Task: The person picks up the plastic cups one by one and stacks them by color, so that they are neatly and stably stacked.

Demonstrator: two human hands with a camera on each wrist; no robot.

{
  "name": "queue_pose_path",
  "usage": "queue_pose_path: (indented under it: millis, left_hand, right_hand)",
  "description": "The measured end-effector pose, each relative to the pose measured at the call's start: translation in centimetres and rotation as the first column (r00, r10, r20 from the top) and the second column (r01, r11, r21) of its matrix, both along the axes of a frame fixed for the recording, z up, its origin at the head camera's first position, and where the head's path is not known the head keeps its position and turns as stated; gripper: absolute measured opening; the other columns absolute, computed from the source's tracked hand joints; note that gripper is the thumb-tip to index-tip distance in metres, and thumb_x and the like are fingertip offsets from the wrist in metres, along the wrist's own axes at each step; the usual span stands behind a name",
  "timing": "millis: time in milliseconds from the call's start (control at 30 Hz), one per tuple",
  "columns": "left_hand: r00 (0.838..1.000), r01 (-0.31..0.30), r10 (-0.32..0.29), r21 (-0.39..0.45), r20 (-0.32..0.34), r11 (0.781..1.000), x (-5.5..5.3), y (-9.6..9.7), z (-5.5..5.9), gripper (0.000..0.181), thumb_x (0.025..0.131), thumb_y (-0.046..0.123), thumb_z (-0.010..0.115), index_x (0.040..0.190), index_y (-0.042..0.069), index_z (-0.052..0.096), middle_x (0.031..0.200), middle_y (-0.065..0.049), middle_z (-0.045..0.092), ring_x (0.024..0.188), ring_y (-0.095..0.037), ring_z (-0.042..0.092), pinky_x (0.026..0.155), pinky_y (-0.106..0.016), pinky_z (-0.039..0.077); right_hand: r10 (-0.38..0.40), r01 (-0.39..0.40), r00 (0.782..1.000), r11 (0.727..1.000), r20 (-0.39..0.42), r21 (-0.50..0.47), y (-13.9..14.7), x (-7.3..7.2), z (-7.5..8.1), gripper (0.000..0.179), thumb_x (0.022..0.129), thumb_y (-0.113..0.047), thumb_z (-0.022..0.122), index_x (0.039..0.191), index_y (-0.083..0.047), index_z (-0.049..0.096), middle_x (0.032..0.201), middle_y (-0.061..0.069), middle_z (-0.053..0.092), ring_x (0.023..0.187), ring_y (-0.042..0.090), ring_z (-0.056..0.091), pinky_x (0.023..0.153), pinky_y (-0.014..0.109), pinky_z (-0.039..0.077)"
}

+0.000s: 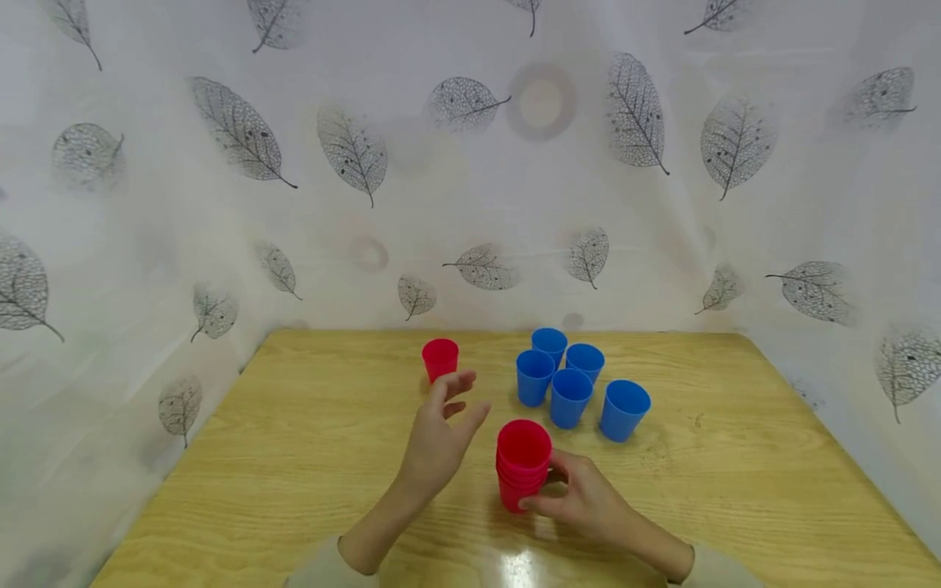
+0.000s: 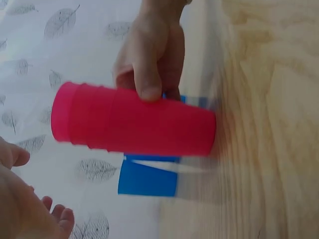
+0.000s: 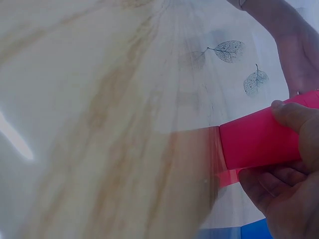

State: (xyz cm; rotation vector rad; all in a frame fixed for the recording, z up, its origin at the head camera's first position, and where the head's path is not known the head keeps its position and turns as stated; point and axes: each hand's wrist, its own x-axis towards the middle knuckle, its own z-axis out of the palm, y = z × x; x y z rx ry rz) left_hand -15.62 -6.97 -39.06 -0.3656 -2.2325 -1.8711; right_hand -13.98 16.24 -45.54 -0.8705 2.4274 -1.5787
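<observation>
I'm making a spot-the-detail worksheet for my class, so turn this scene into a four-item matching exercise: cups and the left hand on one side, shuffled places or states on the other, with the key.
Column 1
1. Stack of red cups
2. Lone red cup
3. Blue cups
4. Left hand

Column 2
A. Fingers apart, holding nothing
B. Five standing beyond the right hand
C. Gripped between thumb and fingers
D. Just beyond the left hand's fingers in the head view

Right pairs: 1-C; 2-D; 3-B; 4-A
</observation>
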Motion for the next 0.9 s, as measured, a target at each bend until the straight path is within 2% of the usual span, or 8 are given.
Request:
queue_pose_path:
  millis: [100, 233, 367, 433, 633, 900]
  left_hand:
    - [0.996, -0.084, 0.085, 0.042, -0.022, 0.996, -1.5, -0.9, -0.3, 0.044, 0.099, 0.009, 0.07, 0.137, -0.004, 0.053, 0.135, -0.017, 0.058, 0.128, -0.034, 0.052, 0.107, -0.055, 0.046]
    - [0.981, -0.189, 0.192, 0.064, -0.03, 0.98, -3.9, -2.5, -1.1, 0.048, 0.097, 0.004, 0.068, 0.139, -0.008, 0.048, 0.138, -0.024, 0.055, 0.13, -0.038, 0.05, 0.106, -0.054, 0.045]
    - [0.971, -0.239, 0.239, 0.036, 0.011, 0.97, -6.1, -4.1, -2.1, 0.056, 0.095, 0.004, 0.068, 0.144, -0.008, 0.043, 0.146, -0.023, 0.05, 0.136, -0.039, 0.046, 0.109, -0.052, 0.044]
    - [0.972, -0.232, 0.232, 0.012, 0.04, 0.973, -6.9, -4.7, -2.6, 0.061, 0.095, 0.006, 0.069, 0.147, -0.008, 0.04, 0.149, -0.022, 0.047, 0.138, -0.039, 0.043, 0.111, -0.051, 0.043]
    - [0.981, -0.151, 0.155, -0.039, 0.121, 0.988, -8.6, -5.9, -3.3, 0.073, 0.096, 0.012, 0.072, 0.154, -0.006, 0.032, 0.156, -0.022, 0.039, 0.144, -0.038, 0.038, 0.117, -0.052, 0.037]
    - [0.966, -0.085, 0.114, -0.133, 0.234, 0.987, -10.6, -6.1, -4.2, 0.088, 0.094, 0.022, 0.077, 0.159, -0.005, 0.025, 0.162, -0.023, 0.033, 0.146, -0.039, 0.034, 0.121, -0.052, 0.034]
  right_hand:
    - [0.007, -0.007, 1.0, 1.0, -0.012, -0.001, 0.0, -0.1, -0.1, 0.048, 0.089, -0.017, 0.084, 0.13, -0.003, 0.064, 0.119, 0.005, 0.073, 0.105, 0.012, 0.069, 0.09, 0.029, 0.059]
    - [0.015, -0.015, 0.999, 1.0, -0.033, -0.002, 0.0, -0.2, -0.2, 0.048, 0.089, -0.018, 0.084, 0.131, -0.003, 0.064, 0.12, 0.006, 0.073, 0.106, 0.012, 0.069, 0.09, 0.03, 0.06]
    - [0.014, -0.014, 0.999, 1.0, -0.033, -0.002, 0.0, -0.1, -0.2, 0.048, 0.09, -0.018, 0.083, 0.131, -0.003, 0.064, 0.12, 0.006, 0.073, 0.106, 0.012, 0.069, 0.09, 0.03, 0.06]
    - [0.011, -0.011, 1.0, 1.0, -0.027, 0.001, 0.0, -0.1, -0.1, 0.048, 0.09, -0.018, 0.083, 0.131, -0.003, 0.064, 0.12, 0.005, 0.073, 0.106, 0.012, 0.069, 0.09, 0.03, 0.06]
    - [0.004, -0.004, 1.0, 1.0, -0.01, 0.008, 0.0, 0.0, 0.0, 0.048, 0.09, -0.018, 0.083, 0.131, -0.003, 0.064, 0.12, 0.005, 0.073, 0.106, 0.012, 0.068, 0.09, 0.029, 0.059]
    - [0.003, -0.003, 1.0, 1.0, -0.001, 0.002, -0.1, 0.0, -0.1, 0.048, 0.09, -0.018, 0.083, 0.131, -0.003, 0.064, 0.12, 0.005, 0.073, 0.106, 0.012, 0.068, 0.091, 0.029, 0.059]
